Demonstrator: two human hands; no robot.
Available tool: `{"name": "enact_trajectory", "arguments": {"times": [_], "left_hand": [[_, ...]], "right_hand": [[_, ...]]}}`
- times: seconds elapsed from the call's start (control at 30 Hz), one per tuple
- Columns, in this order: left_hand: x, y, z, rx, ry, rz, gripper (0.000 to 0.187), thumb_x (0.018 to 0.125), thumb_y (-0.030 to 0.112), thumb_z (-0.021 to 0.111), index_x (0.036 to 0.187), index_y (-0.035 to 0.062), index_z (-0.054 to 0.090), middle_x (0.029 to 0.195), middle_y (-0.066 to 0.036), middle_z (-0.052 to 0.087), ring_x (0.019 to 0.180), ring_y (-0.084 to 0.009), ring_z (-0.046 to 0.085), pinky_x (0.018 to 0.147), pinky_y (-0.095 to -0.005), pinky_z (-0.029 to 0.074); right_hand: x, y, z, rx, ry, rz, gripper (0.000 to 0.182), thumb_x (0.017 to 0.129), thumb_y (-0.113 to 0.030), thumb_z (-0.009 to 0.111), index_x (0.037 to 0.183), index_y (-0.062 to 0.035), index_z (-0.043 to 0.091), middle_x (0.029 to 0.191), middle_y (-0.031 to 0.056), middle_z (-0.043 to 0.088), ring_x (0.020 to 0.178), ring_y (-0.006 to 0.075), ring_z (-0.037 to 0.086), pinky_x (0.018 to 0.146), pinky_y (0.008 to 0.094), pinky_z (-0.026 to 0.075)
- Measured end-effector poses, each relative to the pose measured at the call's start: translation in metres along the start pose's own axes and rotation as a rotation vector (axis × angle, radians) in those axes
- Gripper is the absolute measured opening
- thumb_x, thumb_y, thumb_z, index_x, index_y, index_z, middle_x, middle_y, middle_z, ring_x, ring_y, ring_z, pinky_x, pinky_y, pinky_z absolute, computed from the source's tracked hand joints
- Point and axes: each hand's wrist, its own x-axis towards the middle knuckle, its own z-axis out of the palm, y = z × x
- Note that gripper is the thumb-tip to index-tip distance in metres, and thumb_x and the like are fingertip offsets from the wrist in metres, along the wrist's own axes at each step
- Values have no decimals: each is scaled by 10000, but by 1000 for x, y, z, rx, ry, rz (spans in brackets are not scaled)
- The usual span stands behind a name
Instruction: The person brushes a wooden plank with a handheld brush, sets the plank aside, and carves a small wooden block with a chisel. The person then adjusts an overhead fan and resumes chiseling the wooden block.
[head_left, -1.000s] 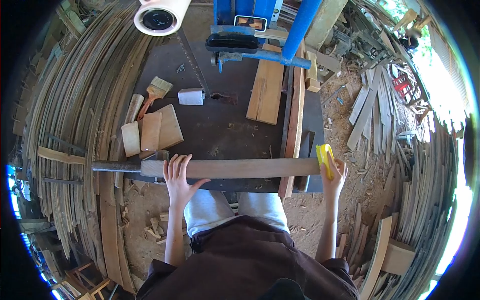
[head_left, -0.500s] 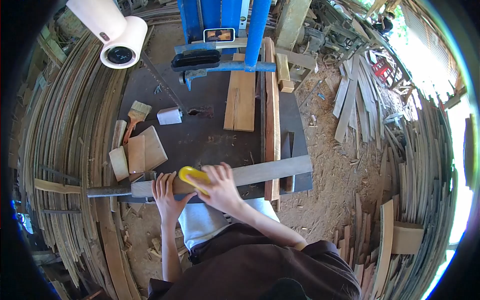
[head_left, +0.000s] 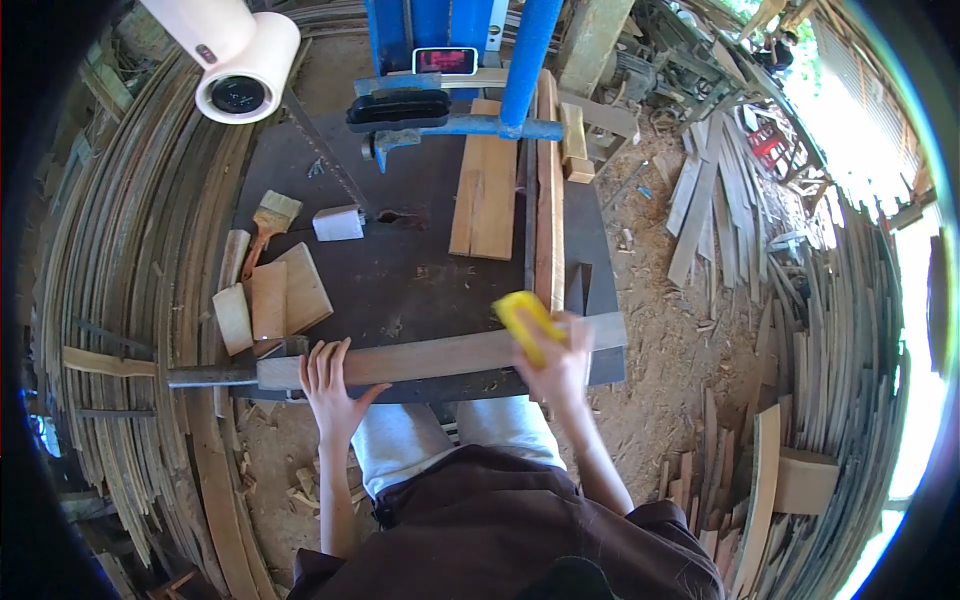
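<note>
Closest in, the person's lap sits under the near edge of a dark metal table (head_left: 420, 275), and a long wooden plank (head_left: 440, 357) lies crosswise along that edge, right in front of them. The left hand (head_left: 330, 385) lies flat on the plank near its left end, fingers straight and held close together, thumb stuck out to the side, forearm coming straight up from below. The right hand (head_left: 560, 365) is further along, toward the plank's right end, fingers wrapped round a yellow sanding block (head_left: 528, 322) that is pressed down on the wood; the right arm reaches out at a slant from the body.

Left of the plank's end, a dark metal bar (head_left: 210, 377) sticks out past the table. Beyond the hands lie a few small wooden offcuts (head_left: 275, 295), then a paintbrush (head_left: 270, 220) and a small white block (head_left: 338, 223). Two boards (head_left: 500, 185) run lengthways up the table toward a blue machine frame (head_left: 450, 30) with a black handle (head_left: 398, 110). A phone (head_left: 445, 61) is propped on the frame; I can't read its screen, and I can make out no writing anywhere. Stacks of thin wooden strips (head_left: 130, 250) curve round the left side.
</note>
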Motion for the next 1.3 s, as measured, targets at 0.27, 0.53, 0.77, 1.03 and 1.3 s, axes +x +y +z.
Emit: {"name": "enact_trajectory", "arguments": {"times": [0.27, 0.53, 0.77, 1.03, 1.3], "left_hand": [[-3, -5, -1, -22, -33, -15, 871, 677, 519, 822, 1378, 104, 516, 1310, -123, 538, 1325, -313, 440, 1168, -540, 227], [0, 0, -3, -30, 0, -23, 885, 660, 536, 828, 1374, 117, 517, 1302, -95, 543, 1316, -292, 453, 1156, -547, 239], [1, 0, -1, -36, 4, -19, 899, 662, 556, 816, 1388, 126, 506, 1299, -85, 547, 1309, -300, 458, 1146, -556, 245], [-1, 2, -8, -175, -5, -86, 1256, 590, 613, 835, 1538, 28, 256, 1513, -151, 394, 1417, -324, 358, 1182, -581, 152], [-2, 16, -24, -304, -121, 45, 1051, 611, 488, 874, 1511, 236, 394, 1603, -166, 234, 1486, -384, 222, 1190, -623, 98]], "right_hand": [[9, -121, 72, 273, -193, -457, 562, 725, -215, 768, 1267, -325, 666, 1119, 90, 525, 1024, 305, 532, 941, 495, 413], [-6, 49, -28, -113, 3, 63, 574, 728, -156, 800, 1279, -264, 680, 1077, 101, 558, 1054, 253, 515, 912, 446, 430], [-28, 95, -38, -305, 150, 238, 588, 729, -112, 786, 1285, -269, 676, 1061, 78, 557, 1043, 246, 509, 889, 439, 462], [3, -99, 63, 197, -159, -377, 596, 711, -168, 773, 1294, -222, 662, 1141, 148, 532, 1041, 339, 514, 940, 458, 446], [30, -109, 33, 602, -483, -343, 656, 792, -206, 802, 1395, -112, 562, 1336, 161, 497, 1248, 331, 457, 1049, 453, 405]]}}
